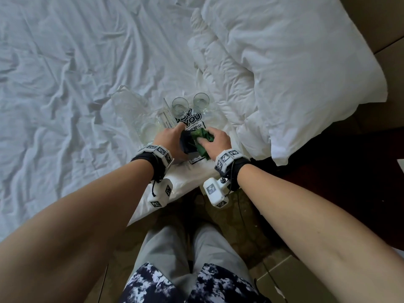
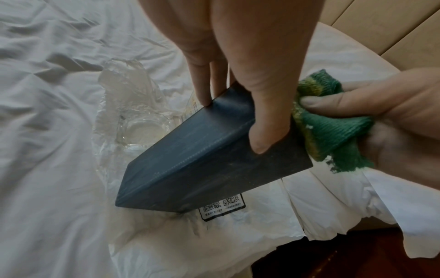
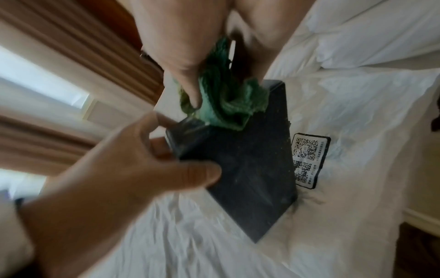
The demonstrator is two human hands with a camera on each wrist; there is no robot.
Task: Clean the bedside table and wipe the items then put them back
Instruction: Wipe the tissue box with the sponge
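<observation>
A dark blue box (image 2: pixel 209 156) stands tilted on the white bed sheet, its low corner pressing into the sheet. My left hand (image 1: pixel 172 138) grips its upper end, thumb on one face and fingers on the other. My right hand (image 1: pixel 215 142) bunches a green cloth (image 1: pixel 202 136) and presses it against the box's top right edge. The right wrist view shows the same dark blue box (image 3: pixel 247 165) with the green cloth (image 3: pixel 226 105) on its upper end. Under the box lies a black-and-white card (image 3: pixel 309 158) with QR codes.
Two small drinking glasses (image 1: pixel 180 106) (image 1: pixel 201 102) stand on the bed behind the card. A clear glass ashtray (image 2: pixel 140 129) in crinkled plastic and a clear acrylic stand (image 1: pixel 168 115) lie to the left. White pillows (image 1: pixel 295 68) fill the right; dark wood furniture (image 1: pixel 349 171) beside the bed.
</observation>
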